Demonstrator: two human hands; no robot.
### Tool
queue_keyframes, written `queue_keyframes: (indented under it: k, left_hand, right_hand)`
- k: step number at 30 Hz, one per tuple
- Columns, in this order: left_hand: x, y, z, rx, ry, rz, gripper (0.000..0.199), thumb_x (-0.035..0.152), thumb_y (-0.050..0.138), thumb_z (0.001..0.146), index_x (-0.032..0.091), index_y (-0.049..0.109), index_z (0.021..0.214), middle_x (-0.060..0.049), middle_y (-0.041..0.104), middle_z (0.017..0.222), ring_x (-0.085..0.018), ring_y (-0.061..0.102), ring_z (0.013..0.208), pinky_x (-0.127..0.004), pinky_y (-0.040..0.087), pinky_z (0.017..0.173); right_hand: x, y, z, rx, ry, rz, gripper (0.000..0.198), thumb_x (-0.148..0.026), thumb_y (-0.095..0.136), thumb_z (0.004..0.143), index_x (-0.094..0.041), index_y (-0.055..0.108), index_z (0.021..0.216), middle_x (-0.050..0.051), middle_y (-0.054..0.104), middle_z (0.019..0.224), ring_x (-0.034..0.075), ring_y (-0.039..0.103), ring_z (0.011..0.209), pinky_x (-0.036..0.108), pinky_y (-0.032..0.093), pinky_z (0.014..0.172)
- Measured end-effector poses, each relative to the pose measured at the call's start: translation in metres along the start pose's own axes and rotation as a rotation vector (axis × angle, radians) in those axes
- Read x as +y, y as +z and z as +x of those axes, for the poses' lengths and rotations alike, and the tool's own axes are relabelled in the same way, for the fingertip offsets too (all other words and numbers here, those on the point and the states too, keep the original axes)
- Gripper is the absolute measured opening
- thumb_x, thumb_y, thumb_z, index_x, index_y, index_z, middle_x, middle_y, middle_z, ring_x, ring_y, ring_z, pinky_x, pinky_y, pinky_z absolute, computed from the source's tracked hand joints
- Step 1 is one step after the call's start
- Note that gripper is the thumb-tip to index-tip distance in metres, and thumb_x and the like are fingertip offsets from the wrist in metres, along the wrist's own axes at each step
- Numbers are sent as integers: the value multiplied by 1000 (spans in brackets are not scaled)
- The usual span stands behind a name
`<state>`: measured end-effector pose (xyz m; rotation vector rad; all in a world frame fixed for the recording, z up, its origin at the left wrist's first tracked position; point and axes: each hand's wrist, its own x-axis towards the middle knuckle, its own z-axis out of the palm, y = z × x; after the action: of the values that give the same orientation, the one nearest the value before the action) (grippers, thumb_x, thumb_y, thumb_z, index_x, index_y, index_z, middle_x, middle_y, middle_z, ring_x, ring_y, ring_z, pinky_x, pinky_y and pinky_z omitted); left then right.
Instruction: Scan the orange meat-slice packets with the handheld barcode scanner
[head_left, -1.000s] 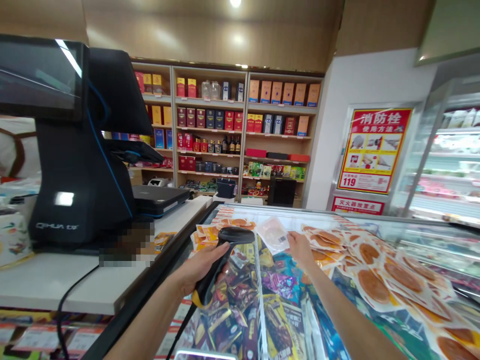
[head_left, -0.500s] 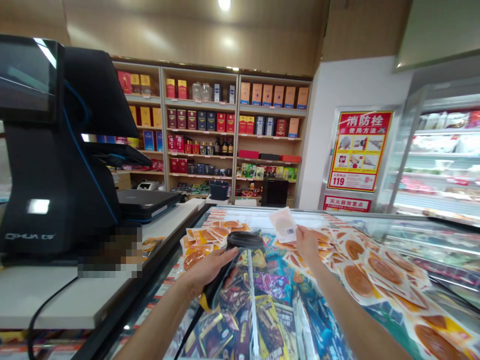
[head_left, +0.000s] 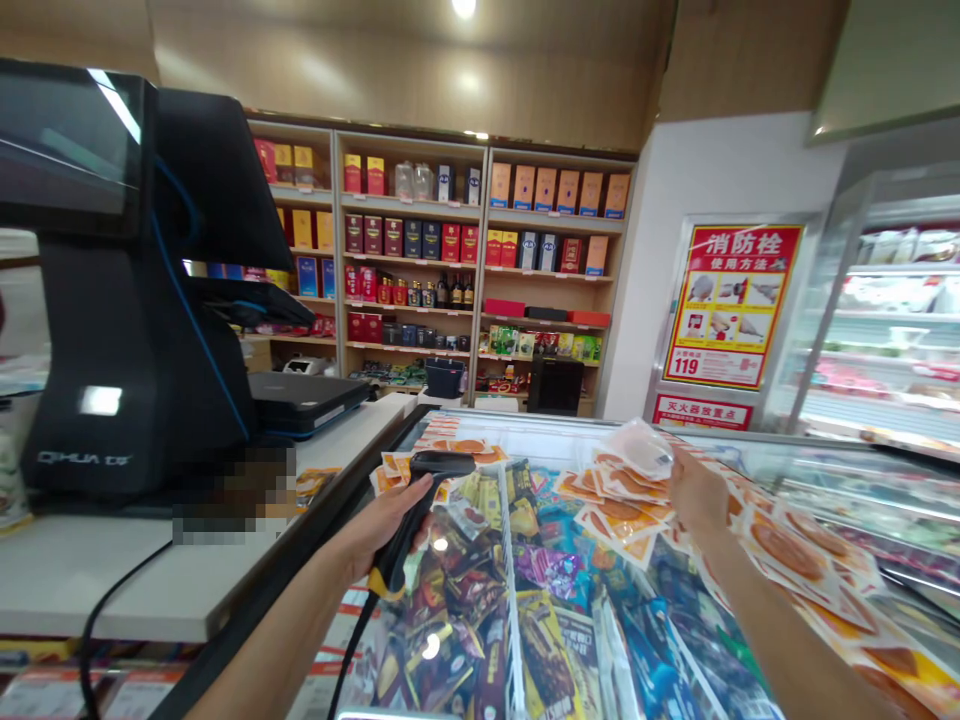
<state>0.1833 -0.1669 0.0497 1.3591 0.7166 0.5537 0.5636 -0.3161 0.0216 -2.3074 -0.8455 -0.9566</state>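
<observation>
My left hand (head_left: 382, 525) is wrapped round the handle of a black and yellow barcode scanner (head_left: 444, 463), its head pointing away from me above the glass. A cord runs down from the handle. My right hand (head_left: 699, 492) grips the edge of a flat packet (head_left: 636, 446) with a pale, translucent back. That packet is tilted over a loose pile of orange and white flat packets (head_left: 619, 500) on the glass top of a freezer. Whether it touches the pile I cannot tell. More such packets (head_left: 795, 545) lie spread on the right, partly behind my right forearm.
Under the glass, the freezer (head_left: 512, 610) holds colourful wrapped goods with a white wire divider. A black cash register (head_left: 120, 380) stands on the white counter (head_left: 112, 575) at left. Shelves of boxes (head_left: 412, 255) line the back wall; a lit display fridge (head_left: 892, 330) is at right.
My right hand has moved right with its packet, which has gone from facing me nearly upright to lying flatter above the pile. My left hand and the scanner have shifted left.
</observation>
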Motion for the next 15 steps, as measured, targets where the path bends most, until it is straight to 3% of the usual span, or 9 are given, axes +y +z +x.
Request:
queue_keyframes:
  k: [3, 6, 9, 12, 15]
  left_hand:
    - [-1, -8, -1, -7, -9, 7, 41, 57, 44, 63, 15, 44, 60, 4, 46, 50, -6, 39, 39, -18, 30, 39]
    - [-3, -17, 0, -31, -5, 18, 43, 57, 43, 63, 15, 45, 56, 2, 47, 51, -6, 40, 40, -18, 31, 40]
    - [-4, -23, 0, -37, 25, 15, 41, 54, 42, 65, 14, 48, 58, 1, 50, 52, -6, 41, 41, -18, 31, 41]
    - [-4, -28, -3, 3, 23, -4, 38, 53, 44, 65, 15, 49, 62, 2, 50, 53, -7, 42, 41, -18, 33, 41]
    - [-3, -35, -7, 53, 7, -24, 38, 53, 47, 64, 15, 49, 62, 2, 50, 53, -7, 42, 41, -18, 34, 40]
  right_hand:
    - [2, -9, 5, 93, 89, 8, 40, -21, 27, 75, -15, 52, 106, 9, 63, 71, 20, 55, 62, 28, 36, 55]
    - [2, -18, 10, 130, 54, 6, 41, -18, 27, 75, -15, 50, 108, 10, 62, 84, 20, 56, 71, 28, 38, 58]
    - [5, -14, 6, 13, -44, -37, 41, -13, 28, 73, -14, 49, 108, 12, 60, 91, 21, 56, 78, 30, 39, 62]
    - [13, 0, -3, -165, -91, -51, 38, -11, 31, 71, -13, 54, 101, 15, 62, 79, 23, 57, 68, 34, 40, 57]
    - [11, 13, -10, -200, -109, 48, 33, -8, 35, 66, -13, 60, 87, 16, 61, 79, 26, 57, 73, 38, 40, 61]
